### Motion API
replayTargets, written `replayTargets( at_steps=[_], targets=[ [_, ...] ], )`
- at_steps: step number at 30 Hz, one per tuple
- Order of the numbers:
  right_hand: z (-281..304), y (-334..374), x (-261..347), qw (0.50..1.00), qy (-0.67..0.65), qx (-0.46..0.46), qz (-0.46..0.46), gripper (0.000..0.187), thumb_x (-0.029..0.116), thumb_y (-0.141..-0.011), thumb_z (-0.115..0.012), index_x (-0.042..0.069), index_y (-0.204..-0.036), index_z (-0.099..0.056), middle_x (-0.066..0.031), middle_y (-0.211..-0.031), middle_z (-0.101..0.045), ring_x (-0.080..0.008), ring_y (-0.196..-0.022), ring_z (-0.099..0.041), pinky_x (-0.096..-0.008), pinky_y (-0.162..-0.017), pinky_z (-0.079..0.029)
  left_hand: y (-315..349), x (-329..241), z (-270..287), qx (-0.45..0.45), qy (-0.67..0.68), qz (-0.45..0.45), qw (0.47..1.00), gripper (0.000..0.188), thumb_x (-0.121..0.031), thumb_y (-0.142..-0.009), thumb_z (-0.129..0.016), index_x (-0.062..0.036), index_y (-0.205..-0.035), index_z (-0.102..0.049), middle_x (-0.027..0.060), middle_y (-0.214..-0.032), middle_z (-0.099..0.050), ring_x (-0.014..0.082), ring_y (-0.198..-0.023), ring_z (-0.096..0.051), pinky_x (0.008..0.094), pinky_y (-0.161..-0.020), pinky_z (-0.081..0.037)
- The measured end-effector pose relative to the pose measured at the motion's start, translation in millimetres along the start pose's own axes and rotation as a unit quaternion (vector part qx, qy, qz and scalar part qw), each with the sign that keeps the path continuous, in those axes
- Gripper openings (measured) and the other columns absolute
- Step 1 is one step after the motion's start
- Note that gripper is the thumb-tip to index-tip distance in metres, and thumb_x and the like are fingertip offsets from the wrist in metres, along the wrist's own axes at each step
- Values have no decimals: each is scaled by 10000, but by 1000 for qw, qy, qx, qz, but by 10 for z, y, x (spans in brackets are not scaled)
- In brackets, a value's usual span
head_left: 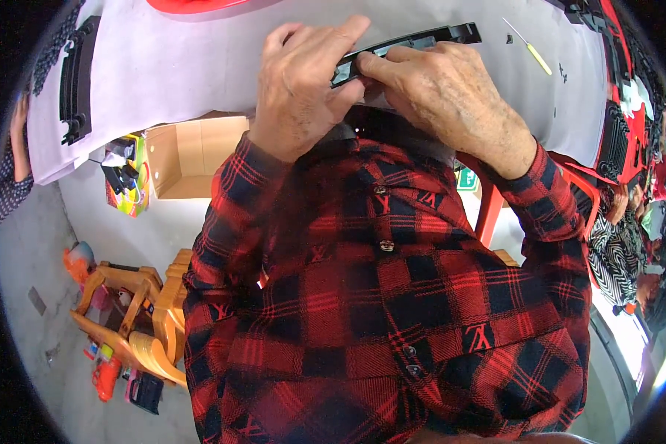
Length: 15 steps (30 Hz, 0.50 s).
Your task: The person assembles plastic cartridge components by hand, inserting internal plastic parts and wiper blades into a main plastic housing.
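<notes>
We pinch the curved black plastic strip (399, 46) with left hand (303, 89) and right hand (451, 96), steadying it over the white table (185, 66).

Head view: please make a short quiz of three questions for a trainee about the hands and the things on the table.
1. True or false: both hands grip the same black plastic strip.
2. Which tool lies on the white table at the far right? A) a small screwdriver with a yellow handle B) a hammer C) scissors
3. Fill in: under the table's left edge stands an open ____ box.

Key
1. True: the left hand and the right hand both pinch it.
2. A, the screwdriver.
3. Cardboard.
</notes>
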State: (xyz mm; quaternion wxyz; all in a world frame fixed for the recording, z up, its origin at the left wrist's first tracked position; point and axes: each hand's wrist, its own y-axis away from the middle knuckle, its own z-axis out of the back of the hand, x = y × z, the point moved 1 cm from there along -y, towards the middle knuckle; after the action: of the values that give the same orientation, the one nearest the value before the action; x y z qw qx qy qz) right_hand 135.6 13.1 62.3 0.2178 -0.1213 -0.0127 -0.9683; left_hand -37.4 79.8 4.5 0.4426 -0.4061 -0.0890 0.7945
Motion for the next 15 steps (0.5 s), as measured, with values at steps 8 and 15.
replayTargets(
  at_steps=[8, 15],
  targets=[
    [-100, 218, -51, 993, -63, -81, -53, 193, 168, -846, -660, 108, -1028, -641, -109, -796, -677, -311, -694, -673, -421, -573, -514, 40, -90, -19, 24, -20, 29, 999, 522, -168, -710, -786, -89, -1199, -619, 63, -963, -673, 276, -945, -634, 441, -996, -405],
    [-197, 421, -179, 950, -103, -131, -263, 412, 262, -836, -723, 96, -1199, -618, -125, -704, -663, -325, -622, -660, -410, -564, -513, -35, -143, -27, 32, -36, 40, 998, 450, -188, -703, -796, -79, -1115, -653, 70, -945, -657, 279, -956, -626, 429, -979, -407]
  ],
)
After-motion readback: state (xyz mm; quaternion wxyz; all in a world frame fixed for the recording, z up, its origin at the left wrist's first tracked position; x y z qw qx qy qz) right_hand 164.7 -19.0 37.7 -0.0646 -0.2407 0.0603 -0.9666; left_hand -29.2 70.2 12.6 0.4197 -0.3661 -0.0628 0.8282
